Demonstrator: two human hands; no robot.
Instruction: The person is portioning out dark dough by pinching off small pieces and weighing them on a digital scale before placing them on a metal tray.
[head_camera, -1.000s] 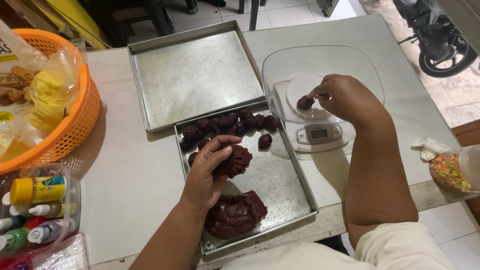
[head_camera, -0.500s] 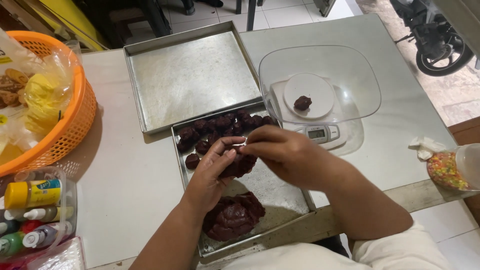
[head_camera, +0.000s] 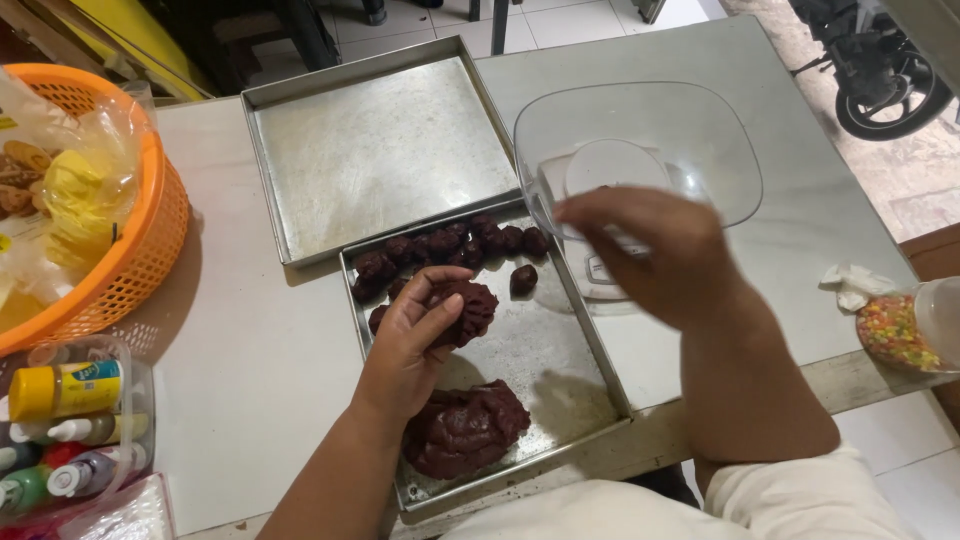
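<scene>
Curling your left hand's (head_camera: 405, 345) fingers (head_camera: 440, 325) around a dark dough lump (head_camera: 468, 308) over the tray (head_camera: 585, 350), your right hand (head_camera: 650, 250), fingers loosely bunched, has lifted from the lump toward the scale (head_camera: 610, 170).

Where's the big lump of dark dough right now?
In the head view, the big lump of dark dough lies at the near end of the nearer metal tray, just below the left hand, which holds a smaller dough piece.
</scene>
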